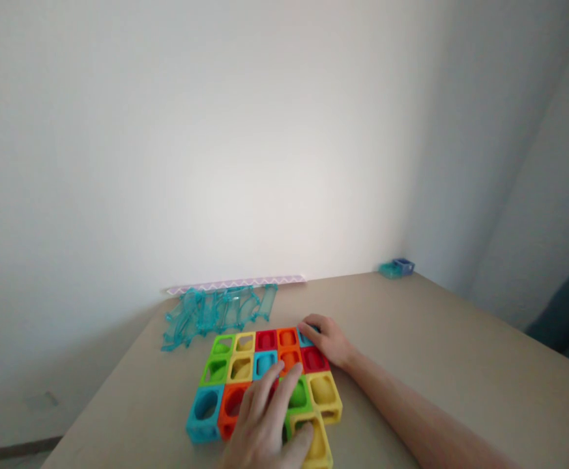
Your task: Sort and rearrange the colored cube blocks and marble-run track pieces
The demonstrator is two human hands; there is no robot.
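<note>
Colorful square blocks with round hollows sit together in rows on the table, in green, yellow, red, orange and blue. My left hand [267, 420] reaches over the front of the group, fingers spread across the tops and hiding some blocks. Its thumb lies on a yellow block [317, 443] that juts out at the front. At the far right corner my right hand [330, 340] curls its fingers over a blue block [306, 340], beside a red block [315, 359]. Another blue block [204, 415] forms the near left corner, next to an orange block [230, 407].
Several clear teal track pieces [220, 311] lie behind the blocks. A long pale purple strip with a white zigzag [245, 283] rests against the wall. Teal and dark blue pieces [397, 268] stand at the table's far right corner.
</note>
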